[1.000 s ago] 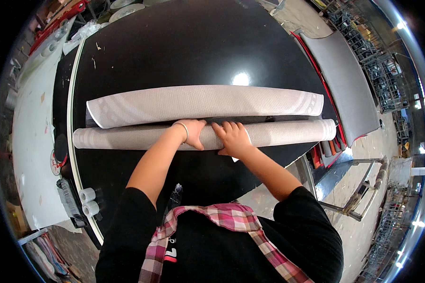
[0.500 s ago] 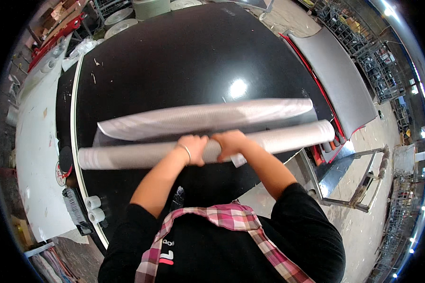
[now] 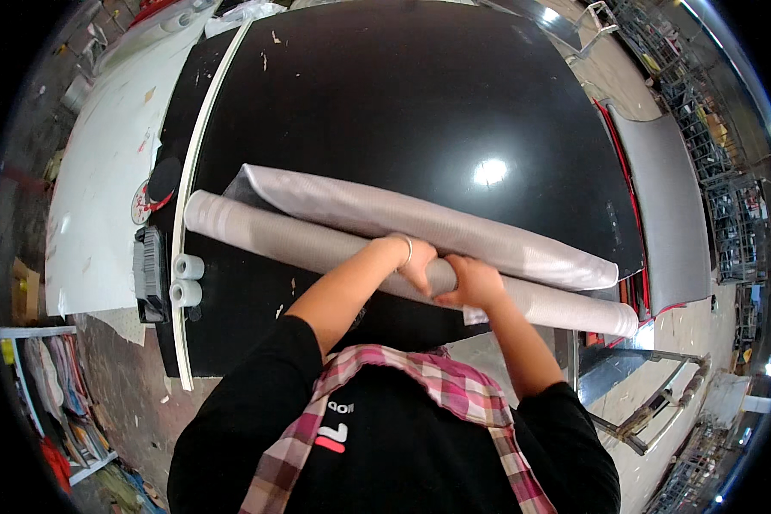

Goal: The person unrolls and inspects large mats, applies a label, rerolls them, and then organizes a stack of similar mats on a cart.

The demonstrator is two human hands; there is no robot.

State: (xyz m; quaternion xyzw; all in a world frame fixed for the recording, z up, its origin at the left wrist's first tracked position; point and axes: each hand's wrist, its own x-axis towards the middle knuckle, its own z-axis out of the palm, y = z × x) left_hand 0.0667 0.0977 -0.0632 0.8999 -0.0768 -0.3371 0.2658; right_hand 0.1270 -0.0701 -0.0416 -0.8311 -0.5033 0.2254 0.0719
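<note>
Glossy black worktop point(image 3: 385, 94) fills the middle of the head view, with two pale tape rolls point(image 3: 187, 293) near its left edge and a large grey sheet point(image 3: 670, 206) beyond its right side. Slanting across the worktop, left end farther off, is a rolled beige mat point(image 3: 317, 247); its loose flap point(image 3: 428, 221) lies along the far side. Left hand point(image 3: 413, 261) and right hand point(image 3: 474, 283) sit close together near mid-length, fingers curled round the mat, holding it.

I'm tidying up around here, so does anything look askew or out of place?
The pale roll slants across the black table, its right end past the edge, so it looks askew. Pale flecks also mark the table's far left.
</note>
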